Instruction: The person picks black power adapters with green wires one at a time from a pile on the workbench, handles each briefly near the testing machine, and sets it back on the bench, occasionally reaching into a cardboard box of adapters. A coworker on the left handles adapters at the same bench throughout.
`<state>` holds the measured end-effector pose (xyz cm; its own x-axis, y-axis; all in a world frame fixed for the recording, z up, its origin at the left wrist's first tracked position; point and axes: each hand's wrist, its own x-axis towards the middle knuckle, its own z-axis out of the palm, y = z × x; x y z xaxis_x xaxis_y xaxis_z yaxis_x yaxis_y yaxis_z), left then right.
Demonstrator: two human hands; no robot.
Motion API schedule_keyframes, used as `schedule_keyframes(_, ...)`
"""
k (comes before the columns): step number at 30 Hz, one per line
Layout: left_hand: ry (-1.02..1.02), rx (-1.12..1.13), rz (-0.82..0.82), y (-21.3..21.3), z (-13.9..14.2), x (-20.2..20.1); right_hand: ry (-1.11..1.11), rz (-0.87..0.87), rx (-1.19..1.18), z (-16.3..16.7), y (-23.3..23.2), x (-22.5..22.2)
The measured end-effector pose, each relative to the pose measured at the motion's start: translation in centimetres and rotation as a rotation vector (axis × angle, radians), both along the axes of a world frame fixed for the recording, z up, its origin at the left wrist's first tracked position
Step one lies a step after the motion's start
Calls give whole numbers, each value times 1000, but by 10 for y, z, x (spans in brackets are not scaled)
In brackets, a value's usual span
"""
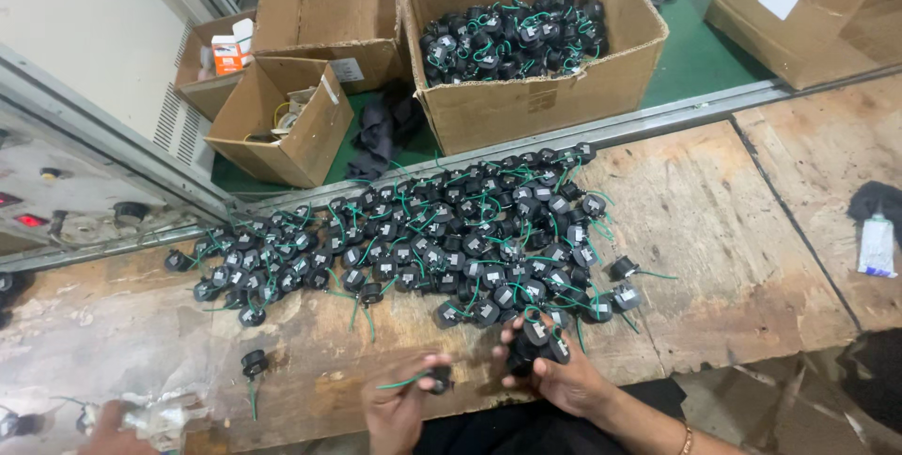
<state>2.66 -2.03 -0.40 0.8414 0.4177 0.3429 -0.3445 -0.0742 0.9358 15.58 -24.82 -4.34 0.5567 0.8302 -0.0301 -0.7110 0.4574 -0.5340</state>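
**Head view: both hands on small black parts at bench edge**

Head cam, looking down on worn wooden bench point(733, 229).

Nearest: left hand point(399, 408) at bottom centre, fingers closed round one small black part point(440, 380) w/ green wire sticking out to the side. Right hand point(564, 375) just beside it, fingers curled round a bunch of black parts point(537, 344), approx. 3–4, exact no. can't tell. Hands near each other, not touching. Bracelet on right wrist.

Bottom left corner: another person's hand point(113, 417) on crumpled clear plastic point(164, 413). One loose black part point(254, 361) lies apart from the rest, left of the hands.

Mid: big spread of the same parts on bench, pile point(442, 229) running left to right, green wires tangled throughout. Right hand's bunch touches pile's near edge. White tube point(877, 246) far right on bench, next to dark cloth.

Far: metal rail along bench back edge. Beyond it, open cardboard box point(536, 98) full of the same black parts w/ green wires. Left of it, smaller cardboard boxes point(282, 117), one holding odd bits. Dark rag point(381, 135) between boxes on green surface. Control panel point(56, 201) w/ red lights at far left.
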Motion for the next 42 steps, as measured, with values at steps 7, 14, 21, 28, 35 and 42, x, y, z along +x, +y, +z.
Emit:
schedule_keyframes(7, 38, 162, 45, -55, 7, 49, -23, 100, -60, -8, -2, 1)
schedule_keyframes(14, -143, 249, -148, -43, -2, 27, -16, -1, -17, -9, -2, 1)
schedule_keyframes(21, -251, 218, -115, -52, -20, 29, -163, 102, -83, 0, -2, -3)
schedule_keyframes(28, 107, -677, -218, -68, -25, 26, -424, 51, -99, 3, -5, -2)
schedule_keyframes(35, 54, -131, -10, -57, -6, 13, -351, 68, -155, -4, 0, -4)
schedule_keyframes(42, 242, 581, 445, -9, 5, 28, -67, 35, -49, -4, -3, -1)
